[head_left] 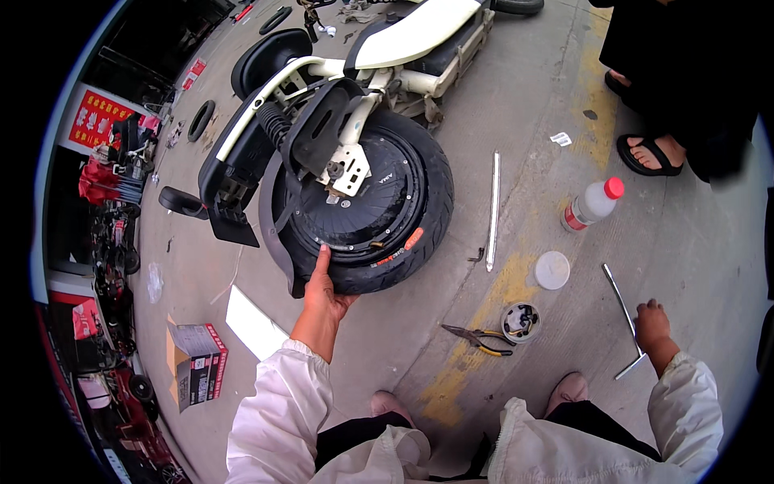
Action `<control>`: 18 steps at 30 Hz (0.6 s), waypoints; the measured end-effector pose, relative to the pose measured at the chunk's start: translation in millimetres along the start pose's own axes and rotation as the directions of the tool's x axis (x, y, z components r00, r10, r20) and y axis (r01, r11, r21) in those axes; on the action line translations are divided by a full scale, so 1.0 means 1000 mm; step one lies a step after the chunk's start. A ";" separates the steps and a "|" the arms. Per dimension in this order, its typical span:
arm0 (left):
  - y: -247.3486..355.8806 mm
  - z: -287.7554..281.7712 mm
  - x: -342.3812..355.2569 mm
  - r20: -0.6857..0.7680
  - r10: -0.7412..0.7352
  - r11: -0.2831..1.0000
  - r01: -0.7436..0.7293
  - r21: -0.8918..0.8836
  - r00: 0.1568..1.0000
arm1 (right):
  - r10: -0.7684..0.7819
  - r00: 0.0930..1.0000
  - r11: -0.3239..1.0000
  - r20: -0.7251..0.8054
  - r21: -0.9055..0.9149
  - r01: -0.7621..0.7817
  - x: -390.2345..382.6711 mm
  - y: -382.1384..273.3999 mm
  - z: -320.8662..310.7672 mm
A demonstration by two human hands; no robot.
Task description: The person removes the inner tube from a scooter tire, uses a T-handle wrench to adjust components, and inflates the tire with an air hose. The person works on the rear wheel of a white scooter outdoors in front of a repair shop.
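My left hand (324,294) grips the near edge of the wheel's black tire (387,270), thumb on top and fingers underneath. The wheel, with its hub motor (355,210), lies on its side, attached to the tipped white-and-black scooter (403,32). My right hand (650,321) is beside a T-handle wrench (618,290) on the ground, fingers curled and their tips hidden. Between my hands lie yellow-handled pliers (484,343), an open round tub of small black parts (520,329) and a white lid (552,270). A silver bar (495,210) lies right of the wheel.
A red-capped bottle (597,206) stands near another person's sandalled foot (649,157) and dark clothing at top right. Left are a cardboard box (197,363), a white panel (250,323), a loose tire (201,119) and parked vehicles (113,387) along a shopfront.
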State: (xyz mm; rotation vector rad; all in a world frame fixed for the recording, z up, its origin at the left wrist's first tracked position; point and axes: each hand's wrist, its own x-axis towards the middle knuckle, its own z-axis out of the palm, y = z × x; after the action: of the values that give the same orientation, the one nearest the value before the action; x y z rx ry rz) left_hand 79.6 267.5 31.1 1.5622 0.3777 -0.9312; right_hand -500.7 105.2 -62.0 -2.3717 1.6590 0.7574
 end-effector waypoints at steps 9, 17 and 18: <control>0.011 0.009 0.001 -0.099 -0.036 0.991 0.048 0.122 0.994 | -0.342 0.934 0.765 -0.099 0.549 0.338 0.120 -0.269 -0.083; 0.011 0.008 0.001 -0.054 0.000 0.994 0.006 0.113 0.999 | 0.273 0.942 0.692 -0.196 0.720 -0.051 0.165 -0.343 -0.052; 0.011 0.008 0.002 -0.049 0.004 0.995 0.001 0.101 0.999 | 0.263 0.948 0.667 -0.179 0.744 -0.044 0.167 -0.339 -0.053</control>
State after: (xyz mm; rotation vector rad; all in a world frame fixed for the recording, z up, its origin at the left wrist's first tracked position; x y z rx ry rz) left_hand 85.4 257.2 37.5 1.6795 0.3690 -0.9239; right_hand -131.3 72.4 -150.9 -1.7943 1.8107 -0.2534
